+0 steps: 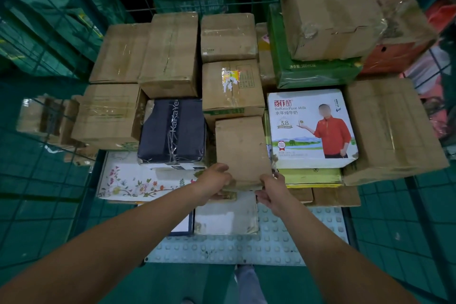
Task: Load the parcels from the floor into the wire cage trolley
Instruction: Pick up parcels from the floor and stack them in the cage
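Cardboard parcel (243, 150) gripped at its near edge by both hands' fingers (223, 168).

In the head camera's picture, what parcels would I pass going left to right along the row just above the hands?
Brown cardboard box with green print → dark navy film-wrapped parcel → plain brown cardboard box held by both hands → white milk carton box showing a red-jacketed figure → large tape-wrapped brown box.

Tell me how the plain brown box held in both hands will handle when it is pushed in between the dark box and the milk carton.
The brown box looks stiff, flat-sided cardboard, so it should slide, not roll. Its near edge looks crumpled, so it may dent.
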